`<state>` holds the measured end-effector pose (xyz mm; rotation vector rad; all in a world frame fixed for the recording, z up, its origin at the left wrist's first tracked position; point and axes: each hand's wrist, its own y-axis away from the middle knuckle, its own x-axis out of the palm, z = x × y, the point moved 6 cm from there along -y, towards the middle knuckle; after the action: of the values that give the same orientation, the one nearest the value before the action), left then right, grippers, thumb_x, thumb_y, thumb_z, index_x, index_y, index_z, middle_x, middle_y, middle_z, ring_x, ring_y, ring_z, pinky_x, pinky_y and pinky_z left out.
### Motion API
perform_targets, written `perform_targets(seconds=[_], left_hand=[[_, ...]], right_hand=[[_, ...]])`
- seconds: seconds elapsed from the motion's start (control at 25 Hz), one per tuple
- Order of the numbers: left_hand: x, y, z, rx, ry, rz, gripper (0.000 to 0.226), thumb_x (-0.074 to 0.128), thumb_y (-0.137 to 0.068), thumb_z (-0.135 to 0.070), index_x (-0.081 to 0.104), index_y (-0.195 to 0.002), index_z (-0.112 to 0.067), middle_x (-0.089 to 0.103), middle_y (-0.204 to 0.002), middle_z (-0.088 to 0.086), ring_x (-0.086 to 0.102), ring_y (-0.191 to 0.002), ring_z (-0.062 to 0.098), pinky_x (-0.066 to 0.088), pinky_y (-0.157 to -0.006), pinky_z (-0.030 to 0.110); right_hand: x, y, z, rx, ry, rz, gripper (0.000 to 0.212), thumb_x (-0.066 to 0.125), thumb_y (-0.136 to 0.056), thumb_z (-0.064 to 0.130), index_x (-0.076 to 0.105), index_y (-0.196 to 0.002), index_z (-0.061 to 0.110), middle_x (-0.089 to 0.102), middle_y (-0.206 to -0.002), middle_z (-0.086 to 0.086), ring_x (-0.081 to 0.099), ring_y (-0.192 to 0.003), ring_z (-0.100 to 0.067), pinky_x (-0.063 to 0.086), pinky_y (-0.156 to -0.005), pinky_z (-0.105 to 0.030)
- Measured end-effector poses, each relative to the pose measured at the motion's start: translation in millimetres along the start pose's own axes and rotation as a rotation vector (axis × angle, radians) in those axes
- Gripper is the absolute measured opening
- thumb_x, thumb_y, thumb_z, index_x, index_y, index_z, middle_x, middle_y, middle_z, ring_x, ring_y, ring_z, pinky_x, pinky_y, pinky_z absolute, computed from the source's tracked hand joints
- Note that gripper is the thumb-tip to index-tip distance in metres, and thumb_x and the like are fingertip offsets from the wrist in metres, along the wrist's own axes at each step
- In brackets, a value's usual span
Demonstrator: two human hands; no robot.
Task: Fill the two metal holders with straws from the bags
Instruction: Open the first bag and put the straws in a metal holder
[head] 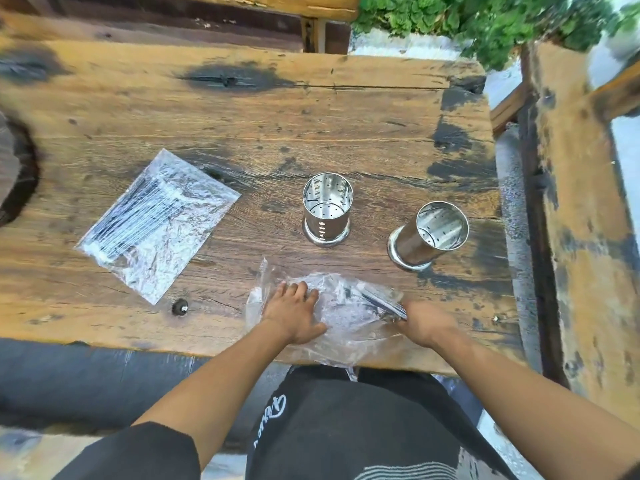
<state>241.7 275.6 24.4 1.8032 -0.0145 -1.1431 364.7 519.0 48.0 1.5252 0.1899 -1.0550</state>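
Two perforated metal holders stand upright on the wooden table (242, 126), one in the middle (327, 209) and one to its right (427, 235); nothing shows inside either. A clear plastic bag (341, 318) lies at the near edge. My left hand (294, 311) presses flat on this bag with fingers spread. My right hand (424, 325) is closed on a bundle of dark straws (379, 299) that sticks out of the bag. A second clear bag (156, 223) with dark straws inside lies closed at the left.
A dark knot or bolt (180, 306) sits in the table near the front edge. A wooden bench (581, 202) runs along the right side and green plants (485, 19) grow at the back right. My dark shirt (346, 427) is below.
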Motion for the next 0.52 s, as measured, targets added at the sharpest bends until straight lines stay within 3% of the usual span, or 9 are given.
perform_targets(seconds=[0.12, 0.24, 0.32, 0.52], left_hand=[[3, -1, 1, -0.057, 0.035, 0.116, 0.090, 0.034, -0.099, -0.064, -0.009, -0.166, -0.021, -0.015, -0.173, 0.009, -0.006, -0.161, 0.034, 0.000, -0.130, 0.054], [-7, 1, 0, -0.060, 0.086, 0.062, 0.089, 0.043, -0.100, -0.057, -0.003, -0.166, -0.019, -0.006, -0.174, 0.009, 0.000, -0.161, 0.035, 0.012, -0.129, 0.057], [-12, 4, 4, -0.095, 0.126, 0.018, 0.091, 0.051, -0.098, -0.054, 0.002, -0.166, -0.018, 0.000, -0.174, 0.009, 0.005, -0.160, 0.035, 0.019, -0.127, 0.058], [-11, 5, 9, -0.167, 0.170, -0.028, 0.075, 0.054, -0.094, -0.039, 0.021, -0.158, -0.018, 0.019, -0.165, 0.009, 0.020, -0.154, 0.035, 0.030, -0.121, 0.057]], right_hand=[[-13, 15, -14, 0.012, 0.013, -0.067, 0.045, 0.055, -0.092, 0.052, 0.055, -0.130, 0.028, 0.073, -0.111, -0.007, 0.068, -0.099, -0.029, 0.052, -0.074, -0.034], [-19, 26, -26, 0.054, -0.091, -0.116, 0.026, 0.054, -0.092, 0.052, 0.059, -0.094, 0.027, 0.071, -0.087, -0.002, 0.066, -0.081, -0.025, 0.042, -0.060, -0.031], [-23, 31, -29, 0.068, -0.199, -0.146, 0.027, 0.056, -0.090, 0.049, 0.054, -0.077, 0.025, 0.063, -0.071, 0.004, 0.062, -0.068, -0.018, 0.038, -0.053, -0.029], [-56, 31, -18, 0.042, -0.551, -0.313, 0.024, 0.062, -0.091, 0.033, 0.055, -0.070, 0.025, 0.061, -0.058, 0.006, 0.058, -0.053, -0.010, 0.038, -0.044, -0.021]])
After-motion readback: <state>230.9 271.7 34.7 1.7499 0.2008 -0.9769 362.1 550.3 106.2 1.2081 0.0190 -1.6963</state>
